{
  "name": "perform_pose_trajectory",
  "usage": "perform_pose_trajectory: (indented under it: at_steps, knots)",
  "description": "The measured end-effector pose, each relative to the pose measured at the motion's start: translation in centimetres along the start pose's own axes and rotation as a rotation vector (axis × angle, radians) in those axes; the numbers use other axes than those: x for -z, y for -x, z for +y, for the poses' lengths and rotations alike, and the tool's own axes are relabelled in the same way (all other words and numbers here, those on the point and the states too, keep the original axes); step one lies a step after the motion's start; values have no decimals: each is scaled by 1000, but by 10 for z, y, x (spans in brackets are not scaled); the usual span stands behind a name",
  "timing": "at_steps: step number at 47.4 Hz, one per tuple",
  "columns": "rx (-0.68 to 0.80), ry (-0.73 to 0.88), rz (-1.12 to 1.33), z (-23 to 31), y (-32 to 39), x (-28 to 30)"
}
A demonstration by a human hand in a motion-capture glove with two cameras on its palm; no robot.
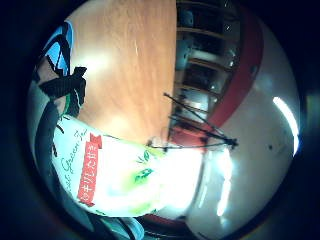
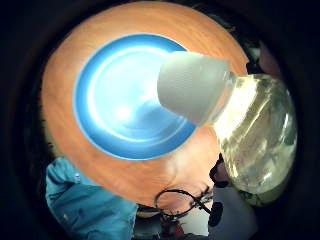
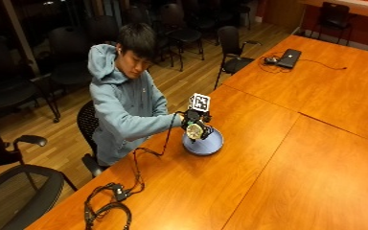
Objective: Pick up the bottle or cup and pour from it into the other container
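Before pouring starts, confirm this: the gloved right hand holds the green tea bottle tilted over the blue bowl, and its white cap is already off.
Wrong on one point: the white cap is still on the green tea bottle, as the thumb side palm view shows. The rest holds: the right hand holds the bottle tilted over the blue bowl.

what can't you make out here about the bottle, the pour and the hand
- Pour: the white cap appears on the bottle over the blue bowl; no stream shows in the thumb side view.
- Label: the bottle label washes out in glare in the little finger side view.
- Right hand: too small in the outside view to read fingers.
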State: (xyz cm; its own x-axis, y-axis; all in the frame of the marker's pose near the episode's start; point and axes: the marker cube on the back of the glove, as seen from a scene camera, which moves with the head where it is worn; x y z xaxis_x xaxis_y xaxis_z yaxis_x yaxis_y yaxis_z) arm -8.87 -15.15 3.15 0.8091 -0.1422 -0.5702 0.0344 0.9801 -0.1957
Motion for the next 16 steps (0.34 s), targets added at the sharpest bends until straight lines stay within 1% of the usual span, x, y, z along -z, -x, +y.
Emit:
perform_pose_trajectory:
  at_steps: [2, 5, 16]
  knots:
    - [129, 11, 157, 4, -1, -4]
    - [221, 24, 220, 4, -1, -6]
    - [257, 22, 191, 1, 1, -5]
